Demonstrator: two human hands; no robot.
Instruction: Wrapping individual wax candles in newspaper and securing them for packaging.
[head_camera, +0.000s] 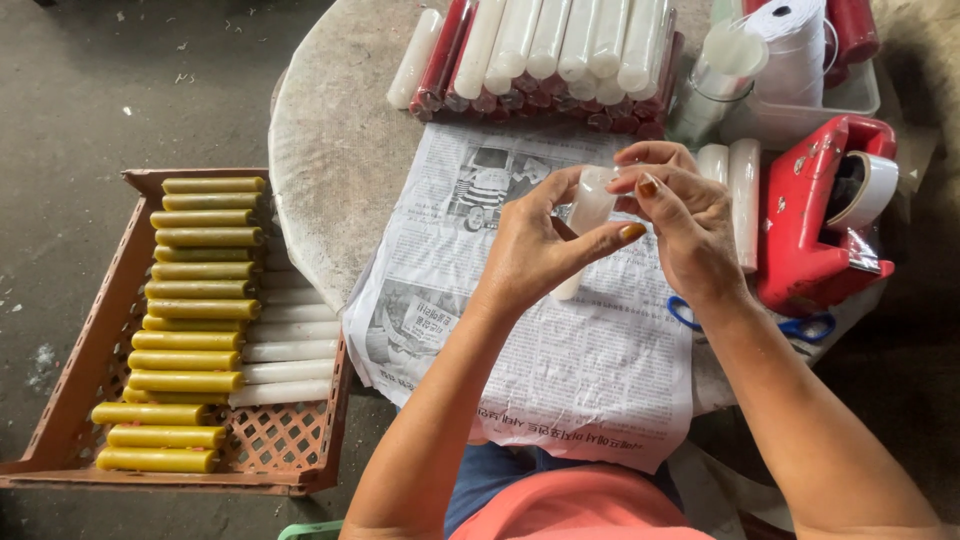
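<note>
Both my hands hold one white candle (590, 205) upright above a sheet of newspaper (590, 370) on a round stone table (330, 150). My left hand (535, 245) grips the candle's lower part. My right hand (680, 215) pinches its top end, where a clear wrap or strip of tape shows. Two white candles (742, 190) lie just right of my right hand.
A stack of white and red candles (550, 55) lies at the table's far side. A red tape dispenser (820, 215) sits at right, blue-handled scissors (800, 328) below it, a spool of white string (795, 45) behind. A brown crate (70, 400) at left holds yellow and white candles.
</note>
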